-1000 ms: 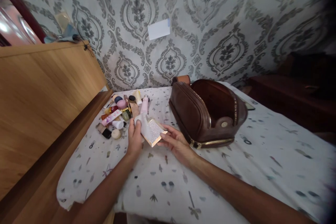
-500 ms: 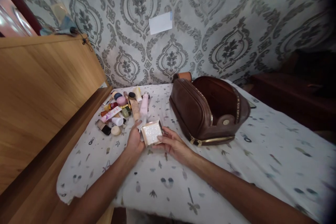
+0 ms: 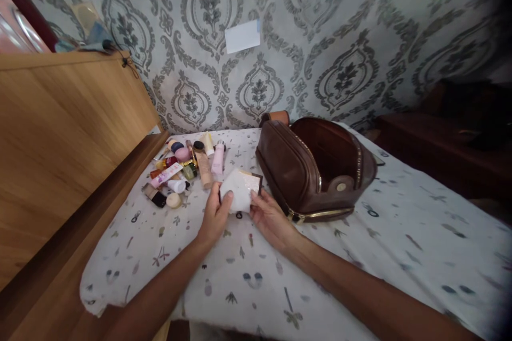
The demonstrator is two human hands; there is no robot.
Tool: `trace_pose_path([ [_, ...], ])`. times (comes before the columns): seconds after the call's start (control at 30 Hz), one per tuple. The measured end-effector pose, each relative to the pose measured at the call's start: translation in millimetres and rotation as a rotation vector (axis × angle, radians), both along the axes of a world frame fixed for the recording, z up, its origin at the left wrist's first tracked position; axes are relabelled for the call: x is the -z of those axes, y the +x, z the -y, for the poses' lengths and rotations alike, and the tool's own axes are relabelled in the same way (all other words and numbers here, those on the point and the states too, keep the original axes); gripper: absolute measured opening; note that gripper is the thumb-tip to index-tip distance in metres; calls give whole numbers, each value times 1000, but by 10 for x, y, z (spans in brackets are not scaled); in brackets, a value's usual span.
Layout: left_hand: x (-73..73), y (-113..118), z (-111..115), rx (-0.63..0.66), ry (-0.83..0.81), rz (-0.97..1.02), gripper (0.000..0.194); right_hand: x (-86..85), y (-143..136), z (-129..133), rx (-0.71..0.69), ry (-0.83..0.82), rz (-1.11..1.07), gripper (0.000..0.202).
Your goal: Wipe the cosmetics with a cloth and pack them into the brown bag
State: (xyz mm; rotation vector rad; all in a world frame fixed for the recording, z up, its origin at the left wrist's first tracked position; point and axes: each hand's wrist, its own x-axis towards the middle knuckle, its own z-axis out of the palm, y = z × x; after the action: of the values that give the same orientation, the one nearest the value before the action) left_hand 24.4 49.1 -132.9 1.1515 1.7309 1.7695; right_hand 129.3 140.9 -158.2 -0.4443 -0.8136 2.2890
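Note:
Over the bed-like surface, both hands meet at a square, glittery makeup compact (image 3: pixel 255 183) with a dark edge. A white wipe or tissue (image 3: pixel 237 193) covers its left and middle part. My left hand (image 3: pixel 215 217) is closed, its thumb pressing the wipe against the compact. My right hand (image 3: pixel 272 219) pinches the compact's lower right corner between thumb and fingers. The fingers behind the compact are hidden. Just right of the hands stands a brown leather toiletry bag (image 3: pixel 288 170), its zipped top gaping.
To the left lies a cluster of cosmetics: a beige tube (image 3: pixel 204 169), a pink tube (image 3: pixel 218 158), a small round jar (image 3: pixel 173 201) and several others. A patterned white cloth (image 3: pixel 248 287) covers the surface. A wooden panel (image 3: pixel 72 117) borders the left; a patterned wall (image 3: pixel 256 0) stands behind.
The white wipe, bunched at the compact's left side before, now lies across its face under my left thumb. Both hands have shifted slightly, and the compact has turned and moved a little right.

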Motion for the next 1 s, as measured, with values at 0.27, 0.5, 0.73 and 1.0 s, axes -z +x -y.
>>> trace_pose_path([
  [0.27, -2, -138, -24, -17, 43, 8, 21, -179, 78, 14, -21, 144, 41, 39],
  [0.5, -50, -210, -51, -94, 93, -69, 16, -140, 76, -34, -28, 22, 63, 28],
  [0.73, -50, -29, 23, -41, 35, -248, 16, -81, 42, -44, 6, 4, 35, 27],
  [1.0, -40, -66, 14, 54, -69, -238, 18, -73, 32, -7, 41, 80, -15, 35],
])
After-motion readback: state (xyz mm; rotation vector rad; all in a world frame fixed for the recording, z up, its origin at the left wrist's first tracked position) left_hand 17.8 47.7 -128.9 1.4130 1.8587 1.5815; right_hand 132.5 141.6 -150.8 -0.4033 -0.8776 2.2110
